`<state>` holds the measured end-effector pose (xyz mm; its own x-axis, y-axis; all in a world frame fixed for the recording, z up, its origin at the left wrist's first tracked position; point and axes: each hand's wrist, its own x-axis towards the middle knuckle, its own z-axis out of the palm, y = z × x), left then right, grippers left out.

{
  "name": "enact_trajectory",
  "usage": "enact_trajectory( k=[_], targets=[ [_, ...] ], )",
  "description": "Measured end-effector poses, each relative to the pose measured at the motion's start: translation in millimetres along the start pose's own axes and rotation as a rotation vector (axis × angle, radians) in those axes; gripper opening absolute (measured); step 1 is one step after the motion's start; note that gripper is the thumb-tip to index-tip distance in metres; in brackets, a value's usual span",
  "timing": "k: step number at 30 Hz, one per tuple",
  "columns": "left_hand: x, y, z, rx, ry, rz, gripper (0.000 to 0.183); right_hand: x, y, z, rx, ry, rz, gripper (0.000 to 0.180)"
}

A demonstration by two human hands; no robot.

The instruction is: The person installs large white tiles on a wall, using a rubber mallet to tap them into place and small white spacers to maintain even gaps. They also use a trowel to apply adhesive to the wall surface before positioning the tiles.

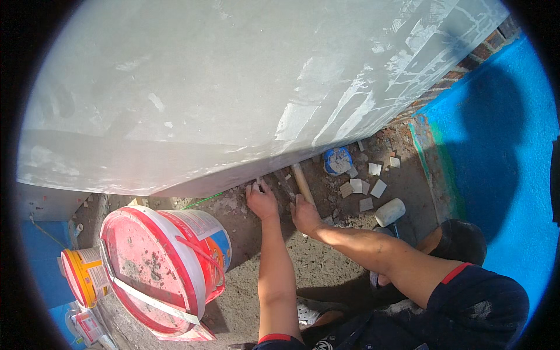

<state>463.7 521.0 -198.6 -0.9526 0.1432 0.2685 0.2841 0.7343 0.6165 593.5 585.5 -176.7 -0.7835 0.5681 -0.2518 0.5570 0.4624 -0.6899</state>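
My left hand is low by the foot of the grey plastered wall, its fingers around something small and pale that I cannot make out. My right hand is closed on a thin tool, perhaps a chisel or a narrow blade, whose far end points at the wall base. A pale wooden stick lies just beyond my right hand, one end at the wall. Both hands are close together over dusty, crumb-strewn ground.
A large red-and-white bucket with a smeared lid stands at left, a smaller yellow-banded bucket beside it. Right of my hands lie a blue container of pale mix, several tile pieces and a white-headed mallet. Blue-coated surface borders the right.
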Motion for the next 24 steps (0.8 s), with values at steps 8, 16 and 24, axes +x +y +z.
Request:
enact_trajectory(
  k=[8,16,24],
  targets=[
    [-0.1,-2.5,2.6,-0.005,-0.003,0.016,0.020,0.8,7.2,4.6,0.028,0.032,-0.071,0.025],
    [3.5,0.9,-9.7,-0.040,-0.049,0.047,0.024,-0.1,-5.3,-5.0,0.082,0.007,-0.031,0.027],
    [24.3,-70.3,-29.8,-1.004,0.324,-0.760,0.025,-3.2,-14.2,-10.3,0.040,-0.011,-0.134,0.028]
  ],
)
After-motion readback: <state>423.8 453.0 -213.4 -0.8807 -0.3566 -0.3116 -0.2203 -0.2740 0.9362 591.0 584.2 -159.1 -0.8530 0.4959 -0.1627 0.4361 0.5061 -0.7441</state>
